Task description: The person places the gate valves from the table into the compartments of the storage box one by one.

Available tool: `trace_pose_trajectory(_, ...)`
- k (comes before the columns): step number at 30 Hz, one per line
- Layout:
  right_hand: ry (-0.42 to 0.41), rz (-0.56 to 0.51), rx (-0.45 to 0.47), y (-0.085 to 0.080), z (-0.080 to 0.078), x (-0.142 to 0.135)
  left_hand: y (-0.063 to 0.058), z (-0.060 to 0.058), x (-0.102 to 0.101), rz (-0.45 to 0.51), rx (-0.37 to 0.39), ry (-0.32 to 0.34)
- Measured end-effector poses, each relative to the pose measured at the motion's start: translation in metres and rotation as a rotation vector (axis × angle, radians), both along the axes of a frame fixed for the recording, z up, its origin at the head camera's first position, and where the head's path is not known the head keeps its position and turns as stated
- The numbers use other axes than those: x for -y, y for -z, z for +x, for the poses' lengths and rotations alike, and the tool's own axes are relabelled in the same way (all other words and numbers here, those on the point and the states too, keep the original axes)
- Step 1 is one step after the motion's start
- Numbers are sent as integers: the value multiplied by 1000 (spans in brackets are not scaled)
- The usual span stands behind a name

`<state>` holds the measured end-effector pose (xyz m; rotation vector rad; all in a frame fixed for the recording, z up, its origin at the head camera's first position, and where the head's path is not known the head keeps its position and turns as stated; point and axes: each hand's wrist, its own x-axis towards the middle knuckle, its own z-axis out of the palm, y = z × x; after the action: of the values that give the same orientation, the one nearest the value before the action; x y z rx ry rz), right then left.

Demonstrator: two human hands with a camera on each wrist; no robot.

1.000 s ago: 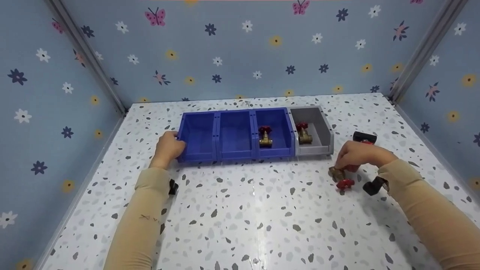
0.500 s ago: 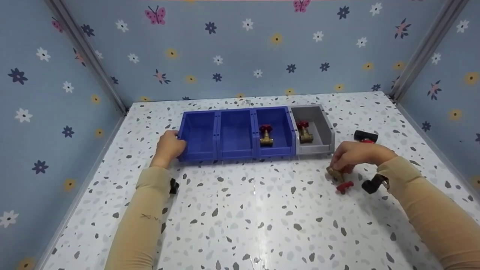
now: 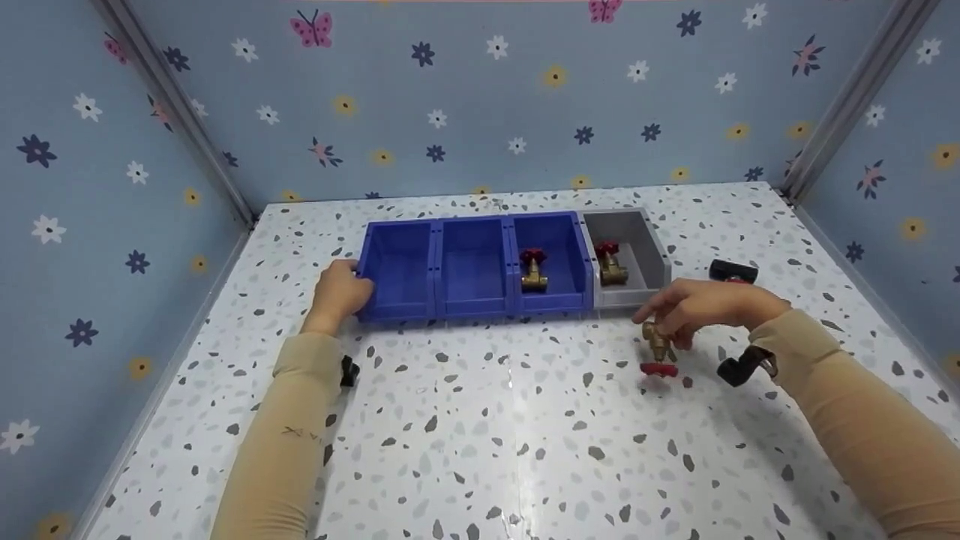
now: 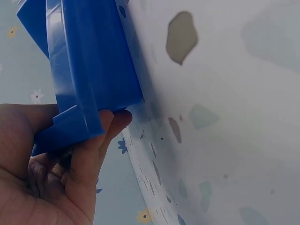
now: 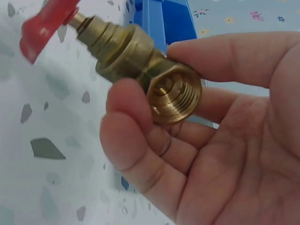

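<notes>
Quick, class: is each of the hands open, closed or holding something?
Left hand: gripping the leftmost blue bin.
Right hand: holding a red-handled brass valve.

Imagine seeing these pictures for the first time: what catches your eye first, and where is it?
Probably the row of three blue bins and one gray bin across the speckled table, its left end gripped by the left hand. Next is the brass valve with its red handwheel, held by the right hand in front of the gray bin. Behind, flowers and butterflies dot the blue wall.
</notes>
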<state>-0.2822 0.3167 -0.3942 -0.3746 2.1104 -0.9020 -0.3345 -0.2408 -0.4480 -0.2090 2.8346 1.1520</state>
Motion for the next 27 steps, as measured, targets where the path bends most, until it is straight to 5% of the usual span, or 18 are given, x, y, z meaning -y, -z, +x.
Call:
trace_pose_trajectory(9, 14, -124, 2, 5, 1, 8, -1, 1, -1, -17, 13, -6)
trace_pose_trajectory(17, 128, -172, -6, 6, 8, 23, -2, 2, 0, -4, 23, -13)
trace_pose_trajectory(27, 91, -167, 8, 5, 12, 39, -2, 3, -1, -18, -8, -9)
